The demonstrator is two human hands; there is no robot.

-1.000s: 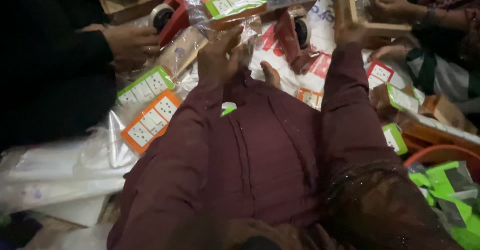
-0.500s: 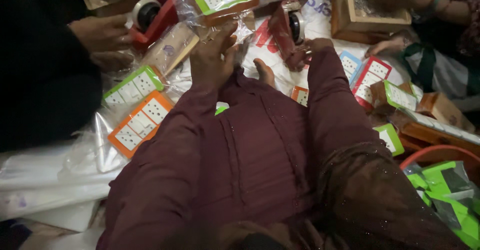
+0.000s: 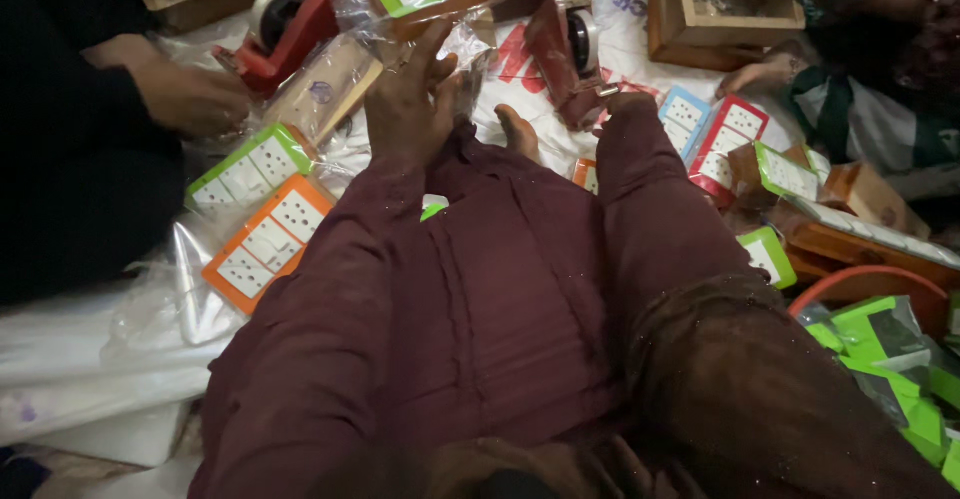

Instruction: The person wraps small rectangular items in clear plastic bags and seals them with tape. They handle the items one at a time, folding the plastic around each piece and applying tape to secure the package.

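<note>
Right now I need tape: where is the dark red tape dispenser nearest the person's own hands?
In the head view it stands at top centre, the dark red tape dispenser, just right of the left hand and the clear plastic bag, above the right sleeve.

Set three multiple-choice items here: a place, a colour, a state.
1. Where is the open wooden box? A top right; B bottom left; C centre.
2. What colour frames the white switch plate beside the maroon left sleeve? A blue; B orange; C black.
3. The left hand is: A clenched; B spread open on the clear plastic bag; C out of view.
Key: A, it sits at the upper right corner; B, its rim is orange; B, the fingers splay across the bag.
</note>
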